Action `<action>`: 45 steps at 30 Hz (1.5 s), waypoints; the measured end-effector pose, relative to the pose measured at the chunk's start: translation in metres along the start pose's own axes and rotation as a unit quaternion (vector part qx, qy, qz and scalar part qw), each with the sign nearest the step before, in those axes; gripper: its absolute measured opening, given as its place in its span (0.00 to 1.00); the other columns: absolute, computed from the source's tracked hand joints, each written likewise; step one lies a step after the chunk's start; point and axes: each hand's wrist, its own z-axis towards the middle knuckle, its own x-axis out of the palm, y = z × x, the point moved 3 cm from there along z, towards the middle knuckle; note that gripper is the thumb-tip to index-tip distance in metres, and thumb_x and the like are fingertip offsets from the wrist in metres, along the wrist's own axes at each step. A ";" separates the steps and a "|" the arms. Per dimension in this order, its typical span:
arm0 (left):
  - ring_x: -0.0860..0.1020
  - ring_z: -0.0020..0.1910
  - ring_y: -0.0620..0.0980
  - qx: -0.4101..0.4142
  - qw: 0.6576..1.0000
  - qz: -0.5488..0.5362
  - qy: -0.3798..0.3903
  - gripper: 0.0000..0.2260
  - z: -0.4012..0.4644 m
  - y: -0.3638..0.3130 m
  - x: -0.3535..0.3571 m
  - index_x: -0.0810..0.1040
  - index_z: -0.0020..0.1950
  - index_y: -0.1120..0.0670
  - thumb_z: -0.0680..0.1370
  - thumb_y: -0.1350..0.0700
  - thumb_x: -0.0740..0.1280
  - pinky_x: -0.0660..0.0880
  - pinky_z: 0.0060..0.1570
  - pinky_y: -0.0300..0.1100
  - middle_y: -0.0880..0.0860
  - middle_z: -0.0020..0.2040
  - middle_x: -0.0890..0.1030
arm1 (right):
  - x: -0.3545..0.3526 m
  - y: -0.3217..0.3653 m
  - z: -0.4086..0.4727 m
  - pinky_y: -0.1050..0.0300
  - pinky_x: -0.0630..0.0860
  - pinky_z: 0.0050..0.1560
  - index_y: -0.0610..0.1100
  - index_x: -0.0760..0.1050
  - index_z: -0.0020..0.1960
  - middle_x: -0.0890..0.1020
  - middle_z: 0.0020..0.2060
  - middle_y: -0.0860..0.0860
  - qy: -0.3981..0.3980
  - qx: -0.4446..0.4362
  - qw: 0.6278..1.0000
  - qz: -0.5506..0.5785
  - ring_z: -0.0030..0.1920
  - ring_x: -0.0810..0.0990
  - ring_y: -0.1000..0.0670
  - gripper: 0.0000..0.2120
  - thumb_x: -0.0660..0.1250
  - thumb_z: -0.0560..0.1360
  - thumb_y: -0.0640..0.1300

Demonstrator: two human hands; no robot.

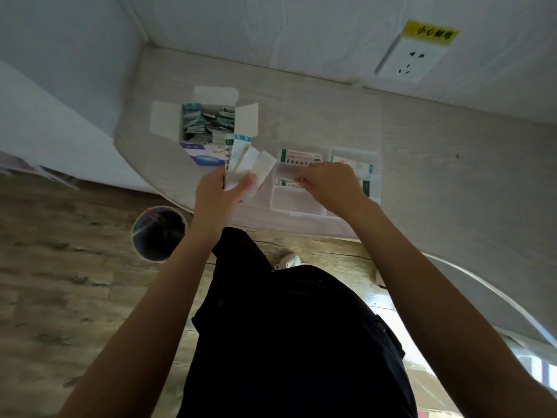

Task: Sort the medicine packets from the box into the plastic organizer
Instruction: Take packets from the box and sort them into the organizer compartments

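Your dark trousers (289, 342) fill the bottom of the view, with a white shoe (288, 260) on the wood floor (60, 282) and a round bin (159, 233) at 9 o'clock from it.

Your left hand (221, 193) is closed around a fan of medicine packets (247, 165). Their long axes run up and away from you, tips leaning toward 1 o'clock, and their faces are too blurred to read.

Your right hand (328, 182) is curled over the plastic organizer (297, 206), fingertips pinching one packet (286, 183) in the near left compartment. That packet lies with its long axis left to right, a green band at its left end; its print is too small to read.

At 12 o'clock from it, in the next compartment, a second packet (300, 157) lies the same way, carrying a line of dark Chinese characters that cannot be made out. More packets (352, 164) sit in the right-hand compartment, partly hidden by your hand.

At 10 o'clock from the organizer the box (208, 122) stands on the table (422, 152) with its flaps spread, loose blue-and-white packets heaped inside. Its near face shows blue and red print, unreadable.

On the far wall at 1 o'clock a white socket (411, 60) carries a yellow sticker (432, 32) reading 小心触电.
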 end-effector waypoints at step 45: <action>0.82 0.36 0.41 -0.085 0.978 -0.139 0.131 0.05 -0.012 -0.006 0.030 0.74 0.53 0.52 0.79 0.57 0.63 0.79 0.36 0.36 0.50 0.44 0.81 | -0.016 0.034 -0.025 0.62 0.76 0.33 0.41 0.75 0.57 0.80 0.40 0.46 -0.116 0.201 0.719 0.655 0.33 0.78 0.54 0.15 0.71 0.72 0.35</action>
